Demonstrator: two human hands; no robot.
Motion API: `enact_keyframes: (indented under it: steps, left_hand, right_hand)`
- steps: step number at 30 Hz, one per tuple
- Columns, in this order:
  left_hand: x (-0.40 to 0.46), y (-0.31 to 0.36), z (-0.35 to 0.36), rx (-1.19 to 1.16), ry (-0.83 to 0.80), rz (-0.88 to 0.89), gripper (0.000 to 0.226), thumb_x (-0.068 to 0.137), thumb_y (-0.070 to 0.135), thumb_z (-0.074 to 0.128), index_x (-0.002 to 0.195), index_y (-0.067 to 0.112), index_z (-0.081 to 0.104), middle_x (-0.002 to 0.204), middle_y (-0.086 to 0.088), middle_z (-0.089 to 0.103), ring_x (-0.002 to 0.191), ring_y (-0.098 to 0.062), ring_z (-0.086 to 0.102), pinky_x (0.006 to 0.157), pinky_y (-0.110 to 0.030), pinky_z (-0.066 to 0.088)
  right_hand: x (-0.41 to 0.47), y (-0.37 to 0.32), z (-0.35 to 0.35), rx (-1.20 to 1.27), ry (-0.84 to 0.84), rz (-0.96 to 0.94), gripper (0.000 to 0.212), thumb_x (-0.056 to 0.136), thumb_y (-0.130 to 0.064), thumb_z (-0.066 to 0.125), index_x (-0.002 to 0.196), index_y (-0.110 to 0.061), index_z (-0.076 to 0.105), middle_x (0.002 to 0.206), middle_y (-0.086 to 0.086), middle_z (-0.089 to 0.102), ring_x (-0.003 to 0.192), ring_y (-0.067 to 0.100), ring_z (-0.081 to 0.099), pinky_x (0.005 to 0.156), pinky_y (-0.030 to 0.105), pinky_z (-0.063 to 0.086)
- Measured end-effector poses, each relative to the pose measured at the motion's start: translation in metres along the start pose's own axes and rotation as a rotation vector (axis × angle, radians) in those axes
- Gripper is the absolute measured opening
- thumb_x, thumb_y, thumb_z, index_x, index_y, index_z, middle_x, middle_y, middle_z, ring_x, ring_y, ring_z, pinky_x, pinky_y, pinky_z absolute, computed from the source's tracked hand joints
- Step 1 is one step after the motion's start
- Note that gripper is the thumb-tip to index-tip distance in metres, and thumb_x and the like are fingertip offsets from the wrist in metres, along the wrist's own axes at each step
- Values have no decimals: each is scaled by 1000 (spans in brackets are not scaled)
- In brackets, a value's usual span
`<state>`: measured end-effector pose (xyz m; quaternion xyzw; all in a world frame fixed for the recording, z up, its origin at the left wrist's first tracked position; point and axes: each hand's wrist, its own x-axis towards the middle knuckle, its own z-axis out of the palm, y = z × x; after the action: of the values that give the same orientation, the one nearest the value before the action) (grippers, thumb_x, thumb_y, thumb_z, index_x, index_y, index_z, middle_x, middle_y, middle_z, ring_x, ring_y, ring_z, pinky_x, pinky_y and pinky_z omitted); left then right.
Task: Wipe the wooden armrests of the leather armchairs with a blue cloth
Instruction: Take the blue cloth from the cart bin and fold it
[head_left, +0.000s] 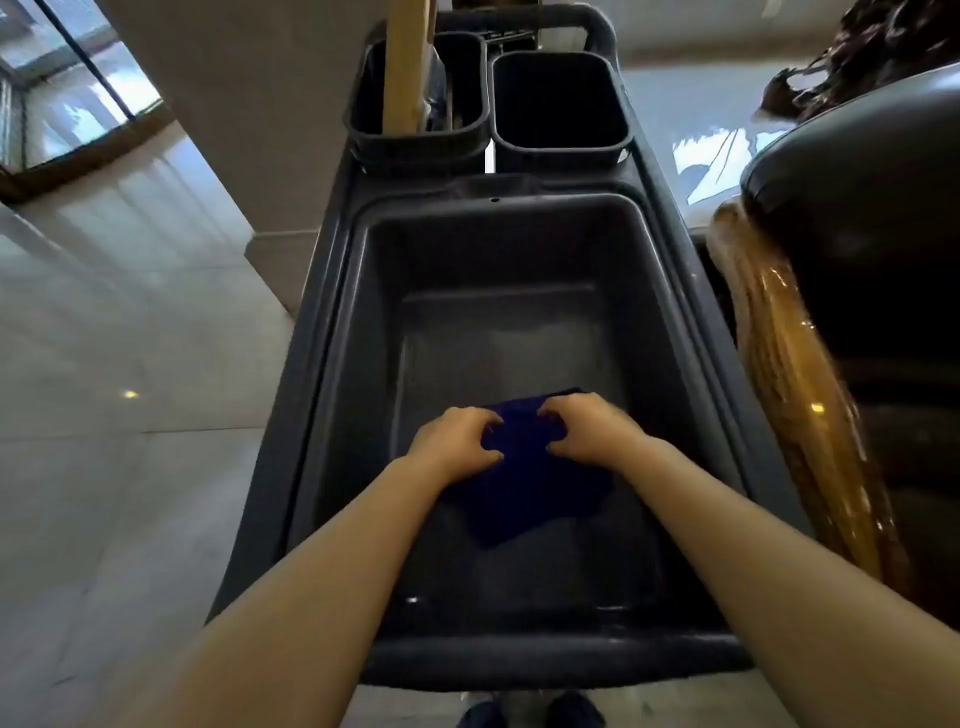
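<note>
Blue cloth (524, 483) lies in the grey cart tub (363, 322), long axis running 11 to 5 o'clock, one corner pointing to 6. Left hand (453, 437) and right hand (589, 427) both pinch its upper edge. Wooden armrest (795, 415) stands at 3 o'clock.

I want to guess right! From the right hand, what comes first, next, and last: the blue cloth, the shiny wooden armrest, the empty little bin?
1. blue cloth: under the right hand, gripped.
2. wooden armrest: off to the right.
3. empty little bin: far end of the cart, right side.
</note>
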<state>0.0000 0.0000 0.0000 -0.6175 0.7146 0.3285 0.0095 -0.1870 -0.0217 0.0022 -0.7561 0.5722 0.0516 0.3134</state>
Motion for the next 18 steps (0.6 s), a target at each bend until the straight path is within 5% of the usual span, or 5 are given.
enact_keyframes:
  steps: [8, 12, 18]
  left_hand:
    - [11, -16, 20, 65, 40, -58, 56, 79, 28, 67, 131, 21, 46, 136, 0, 50, 123, -20, 46, 94, -39, 45]
    - [6, -19, 40, 53, 143, -73, 49, 81, 21, 66, 127, 18, 50, 130, -1, 51, 122, -20, 43, 92, -37, 44]
    - [0, -18, 41, 28, 154, -136, 18, 80, 18, 64, 97, 22, 61, 105, 1, 60, 102, -18, 54, 69, -29, 42]
  right_hand:
    - [13, 14, 22, -57, 84, -20, 58, 80, -18, 65, 134, -21, 44, 138, 2, 45, 126, 21, 38, 96, 38, 43]
    - [7, 18, 36, -138, 142, -42, 49, 83, -18, 63, 130, -19, 48, 130, 3, 51, 120, 21, 42, 89, 37, 47]
    - [-6, 13, 44, -161, 168, -24, 26, 85, -17, 55, 110, -17, 61, 111, 3, 61, 106, 22, 51, 76, 34, 47]
